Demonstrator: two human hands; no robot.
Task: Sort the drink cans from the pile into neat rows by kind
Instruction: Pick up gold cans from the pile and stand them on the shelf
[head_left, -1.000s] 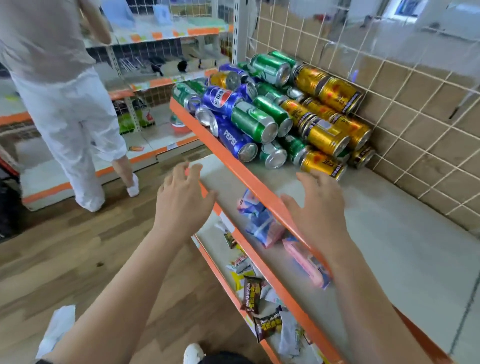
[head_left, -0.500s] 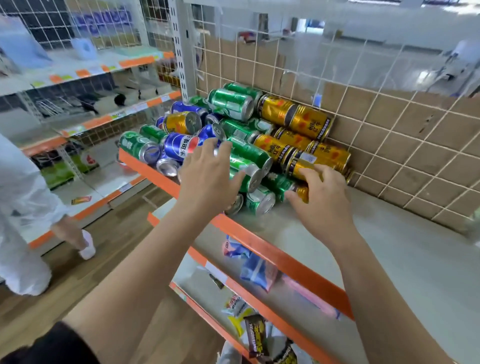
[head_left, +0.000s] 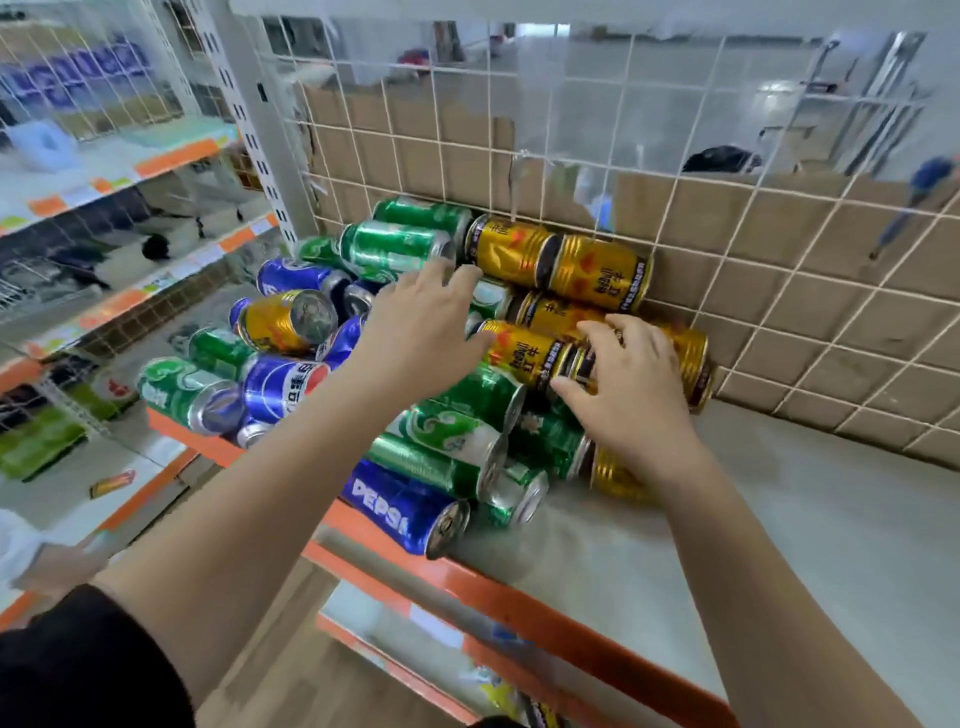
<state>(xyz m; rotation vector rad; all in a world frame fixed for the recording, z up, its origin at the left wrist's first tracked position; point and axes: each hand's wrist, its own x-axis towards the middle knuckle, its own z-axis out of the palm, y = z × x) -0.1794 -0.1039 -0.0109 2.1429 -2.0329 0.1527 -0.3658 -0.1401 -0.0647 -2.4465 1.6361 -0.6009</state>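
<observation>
Pile of green, blue and gold cans, all on their sides, heaped on the shelf against the wire grid. Gold ones sit closest to the grid; blue and green spill away from it toward the shelf front.

Right hand is on a gold can at the foot of the grid. Fingers curl over its top and the thumb tucks in on the side away from the grid, so it grips the can, though I cannot tell how firmly. The can's long axis runs along the grid, and its rim end pokes out past the knuckles toward the bare shelf. A second gold can lies end to end with it, touching.

Left hand has fingers spread and loose, holding nothing. It is low over the heap, farther from the grid, and I cannot tell whether it touches.

Judgement: the right hand is nearer, and a lift off the heap looks the likeliest exit. Neighbours may roll.
</observation>
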